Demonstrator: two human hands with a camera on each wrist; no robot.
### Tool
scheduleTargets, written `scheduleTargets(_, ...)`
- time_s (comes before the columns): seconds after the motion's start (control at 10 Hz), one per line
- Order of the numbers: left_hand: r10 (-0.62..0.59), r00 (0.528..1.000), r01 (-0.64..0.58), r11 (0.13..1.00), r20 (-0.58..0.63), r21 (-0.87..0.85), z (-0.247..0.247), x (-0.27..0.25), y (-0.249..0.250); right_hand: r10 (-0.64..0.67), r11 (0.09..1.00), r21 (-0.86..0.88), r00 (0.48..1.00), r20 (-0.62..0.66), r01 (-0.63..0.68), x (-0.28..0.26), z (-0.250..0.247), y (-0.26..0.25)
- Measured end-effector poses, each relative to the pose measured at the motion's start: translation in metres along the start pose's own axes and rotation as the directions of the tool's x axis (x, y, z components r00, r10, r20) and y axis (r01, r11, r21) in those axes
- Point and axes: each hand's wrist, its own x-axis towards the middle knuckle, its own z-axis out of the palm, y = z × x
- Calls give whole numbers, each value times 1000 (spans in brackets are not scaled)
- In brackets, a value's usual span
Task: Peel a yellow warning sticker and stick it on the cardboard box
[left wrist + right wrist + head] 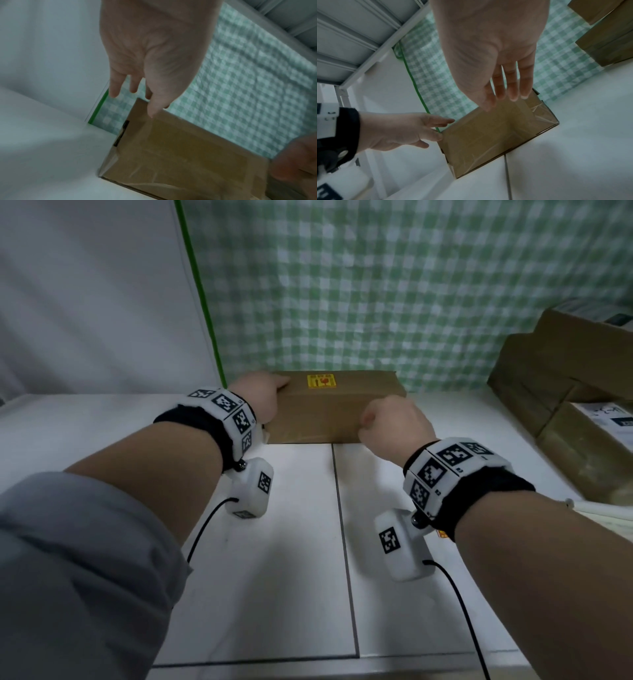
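At the cardboard box (329, 412), both hands' straight fingers (513, 86), empty.

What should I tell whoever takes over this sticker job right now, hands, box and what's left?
Left hand: open, fingers straight, resting on the left end of the cardboard box.
Right hand: open, holding nothing, at the box's front right.
The box sits on the white table by the checked backdrop.
Done: the yellow warning sticker is on the box top.
Left: perhaps press it flat, then take the hands off.
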Motion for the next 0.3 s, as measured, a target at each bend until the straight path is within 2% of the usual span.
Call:
scheduleTargets(0.1, 14, 1000, -14, 1000, -5, -3, -12, -20, 6, 12, 997, 78, 999, 30, -15, -13, -14, -5)
scheduleTargets(0.2, 52, 996, -58, 995, -78, -81, -38, -47, 18, 9, 983, 185, 1000, 12, -11, -27, -33, -15)
scheduleTargets(0.3, 81, 975, -118, 978, -206, -174, -71, -79, 33, 43, 923, 383, 998, -48, -21, -43, -58, -25)
